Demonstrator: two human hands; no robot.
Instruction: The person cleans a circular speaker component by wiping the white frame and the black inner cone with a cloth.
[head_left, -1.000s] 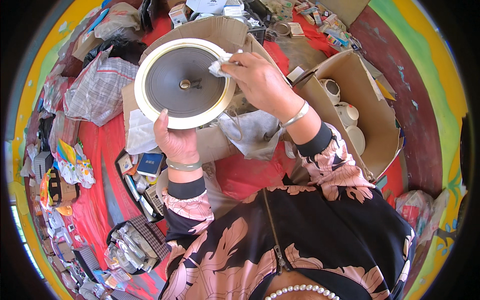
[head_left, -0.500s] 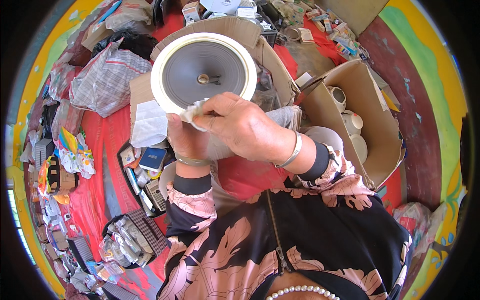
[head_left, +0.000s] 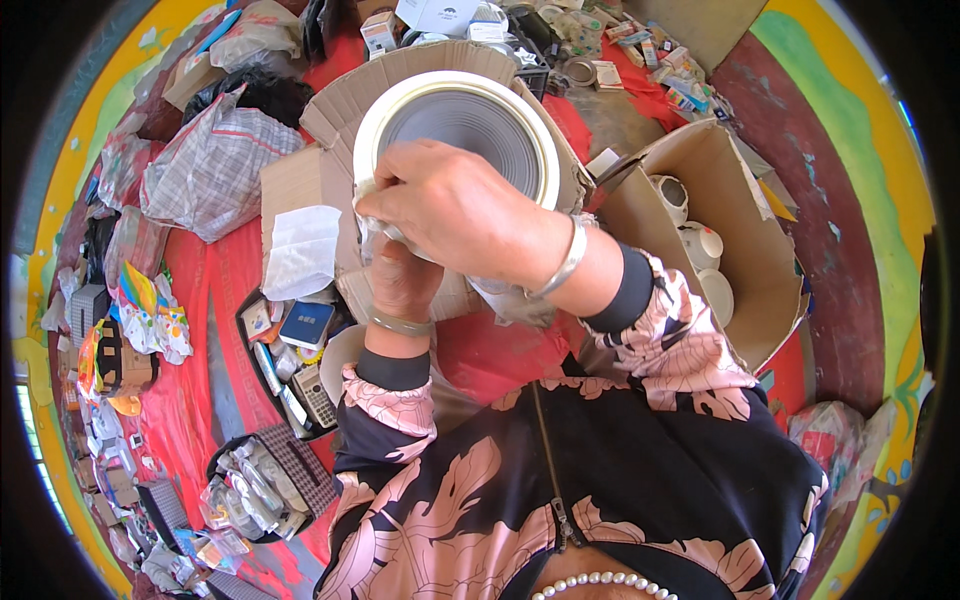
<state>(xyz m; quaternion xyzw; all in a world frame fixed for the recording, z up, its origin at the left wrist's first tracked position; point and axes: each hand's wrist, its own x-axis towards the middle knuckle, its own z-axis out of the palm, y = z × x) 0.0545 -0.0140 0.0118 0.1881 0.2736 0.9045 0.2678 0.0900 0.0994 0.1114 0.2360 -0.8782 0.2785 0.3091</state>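
A round, dish-like piece [head_left: 548,165] with a cream rim and a grey, ribbed inside is held up in front of me, its face tilted toward me. My left hand [head_left: 403,283] grips its near left edge from beneath, with most of the fingers out of sight. Reaching across the piece, my right hand [head_left: 450,205] pinches a whitish crumpled cloth or tissue [head_left: 384,231] against the left rim. That hand covers the centre of the ribbed inside.
Behind the piece stands an open cardboard box [head_left: 335,110] with a white sheet [head_left: 300,250] on its flap. Another carton [head_left: 765,275] at right holds white ceramic pieces [head_left: 703,243]. To the left lie a checked bag [head_left: 215,170] and a case of small items [head_left: 310,350].
The round piece has shifted right and turned in my hands. My right hand and the cloth have moved to its left rim, now hiding the centre.
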